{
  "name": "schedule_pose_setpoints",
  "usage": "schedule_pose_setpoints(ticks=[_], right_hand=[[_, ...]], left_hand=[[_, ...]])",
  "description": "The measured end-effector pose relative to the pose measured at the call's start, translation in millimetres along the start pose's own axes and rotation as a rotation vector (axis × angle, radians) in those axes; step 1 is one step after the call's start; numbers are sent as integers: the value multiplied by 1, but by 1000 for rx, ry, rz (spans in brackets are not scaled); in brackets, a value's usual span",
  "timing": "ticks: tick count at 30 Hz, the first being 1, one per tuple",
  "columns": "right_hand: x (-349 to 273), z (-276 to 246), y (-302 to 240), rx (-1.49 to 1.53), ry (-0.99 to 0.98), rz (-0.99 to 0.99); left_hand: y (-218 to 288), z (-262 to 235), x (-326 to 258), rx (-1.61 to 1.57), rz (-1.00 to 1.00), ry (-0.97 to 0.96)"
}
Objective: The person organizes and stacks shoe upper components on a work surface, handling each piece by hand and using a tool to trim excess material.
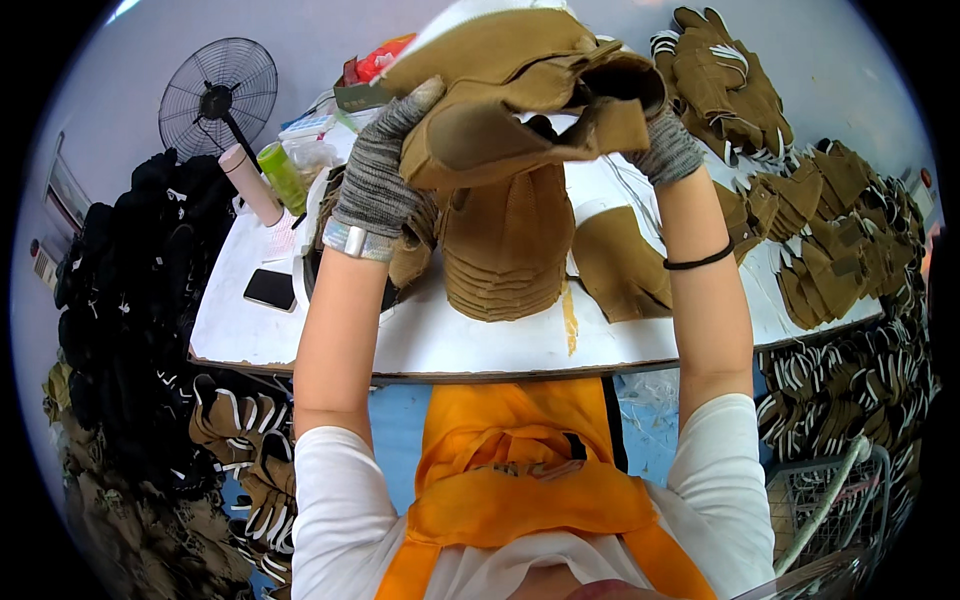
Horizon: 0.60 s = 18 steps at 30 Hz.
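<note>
Both hands, in grey knitted gloves, are raised over a white table (240, 335) with a brown suede boot upper (490, 90) between them. My left hand (385, 165) is closed on its left edge, thumb showing on top. On the opposite side my right hand (668, 150) grips it near the folded opening, its fingers mostly hidden behind the material. Below the upper sits a neat stack of brown shoe pieces (505, 255), edges fanned toward me. To its right lies a flat brown piece (622, 268). More brown material (410, 255) shows under my left hand.
A phone (270, 289), pink bottle (250, 185) and green bottle (283, 175) are at the table's left, with a black fan (217, 100) behind. Brown piles (825, 250) cover the right end. Black piles (145, 300) stand left; a wire basket (830, 510) is low right.
</note>
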State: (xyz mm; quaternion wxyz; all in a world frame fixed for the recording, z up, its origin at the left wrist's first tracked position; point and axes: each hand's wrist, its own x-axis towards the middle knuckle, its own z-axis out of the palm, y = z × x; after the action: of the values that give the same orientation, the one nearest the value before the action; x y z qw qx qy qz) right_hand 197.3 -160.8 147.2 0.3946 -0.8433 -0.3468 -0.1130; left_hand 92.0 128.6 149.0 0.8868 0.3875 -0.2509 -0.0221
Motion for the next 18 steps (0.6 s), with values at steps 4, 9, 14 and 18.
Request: schedule_pose_setpoints(ticks=[4,9,14,18], right_hand=[[-5,-9,7,146,81,183],[-10,11,-34,-612,232,-148],[-23,42,15,1024,96,389],[-56,67,2,1146,266,552]], left_hand=[[-4,10,1,-118,79,-41],[-8,-28,15,939,281,-91],[-18,-54,17,1541,33,-149],[-27,-67,-14,1624,317,-214]])
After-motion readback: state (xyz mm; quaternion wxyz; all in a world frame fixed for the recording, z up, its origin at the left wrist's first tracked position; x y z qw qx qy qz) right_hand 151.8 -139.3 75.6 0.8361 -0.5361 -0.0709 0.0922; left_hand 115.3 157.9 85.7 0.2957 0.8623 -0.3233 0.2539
